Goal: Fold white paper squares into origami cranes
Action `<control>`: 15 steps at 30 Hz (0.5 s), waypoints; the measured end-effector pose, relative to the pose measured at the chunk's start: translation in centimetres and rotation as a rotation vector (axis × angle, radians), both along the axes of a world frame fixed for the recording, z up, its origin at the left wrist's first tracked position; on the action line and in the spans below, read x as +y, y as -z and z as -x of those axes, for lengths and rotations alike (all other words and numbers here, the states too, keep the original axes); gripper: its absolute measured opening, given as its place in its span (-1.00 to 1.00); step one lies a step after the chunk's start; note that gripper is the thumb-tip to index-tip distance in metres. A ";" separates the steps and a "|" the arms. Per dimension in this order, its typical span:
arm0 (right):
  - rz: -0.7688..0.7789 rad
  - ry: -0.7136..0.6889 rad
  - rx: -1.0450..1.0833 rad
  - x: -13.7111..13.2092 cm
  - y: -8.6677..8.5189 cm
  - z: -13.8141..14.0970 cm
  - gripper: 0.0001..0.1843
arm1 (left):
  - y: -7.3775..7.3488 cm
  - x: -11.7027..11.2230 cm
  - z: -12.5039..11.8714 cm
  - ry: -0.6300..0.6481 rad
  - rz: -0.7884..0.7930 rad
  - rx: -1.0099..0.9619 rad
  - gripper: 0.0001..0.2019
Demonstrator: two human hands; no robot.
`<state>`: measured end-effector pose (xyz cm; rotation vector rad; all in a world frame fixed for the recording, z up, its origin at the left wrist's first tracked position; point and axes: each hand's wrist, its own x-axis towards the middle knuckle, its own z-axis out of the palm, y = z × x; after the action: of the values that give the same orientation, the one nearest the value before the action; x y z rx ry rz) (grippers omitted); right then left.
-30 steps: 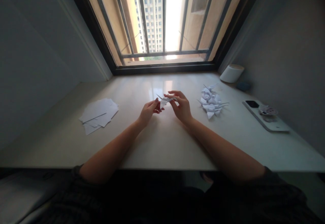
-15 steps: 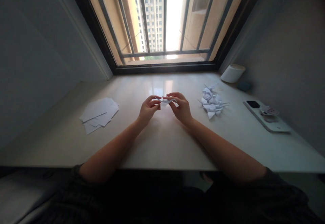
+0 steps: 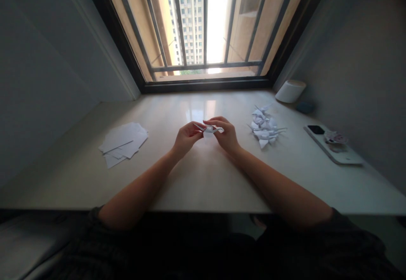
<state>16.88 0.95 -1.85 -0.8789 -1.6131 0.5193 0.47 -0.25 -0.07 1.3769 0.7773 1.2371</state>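
Between my hands, a little above the middle of the white table (image 3: 203, 178), is a folded white paper crane (image 3: 208, 130) with thin points sticking out to either side. My left hand (image 3: 187, 137) pinches its left part between thumb and fingers. On the other side, my right hand (image 3: 226, 134) grips it, with the index finger over the top and the thumb below. To the right lies a heap of finished-looking paper cranes (image 3: 264, 128). A loose stack of white paper sheets (image 3: 122, 142) rests on the left.
A phone (image 3: 336, 146) in a pale case, with a round grip on its back, lies at the right. Behind it stand a white cup-like object (image 3: 290, 91) and a small dark blue item (image 3: 305, 107). A barred window (image 3: 206, 86) borders the table's far edge.
The folded paper has turned and shifted slightly right and down, and its body looks fuller. The fingers of my left hand have drawn closer together at its left side.
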 end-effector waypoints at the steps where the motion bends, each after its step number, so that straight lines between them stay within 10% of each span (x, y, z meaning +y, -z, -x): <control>1: -0.006 0.010 -0.011 0.0 0.0 0.0 -0.77 | 0.0 0.0 0.0 0.006 -0.004 0.004 -0.73; 15: -0.072 0.130 -0.263 -0.1 -0.2 -0.2 -0.87 | 0.1 0.3 0.3 -0.005 -0.042 0.050 -0.72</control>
<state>17.10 0.82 -1.67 -1.0220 -1.7856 0.2599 0.13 0.06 -0.16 1.4462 0.7939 1.2330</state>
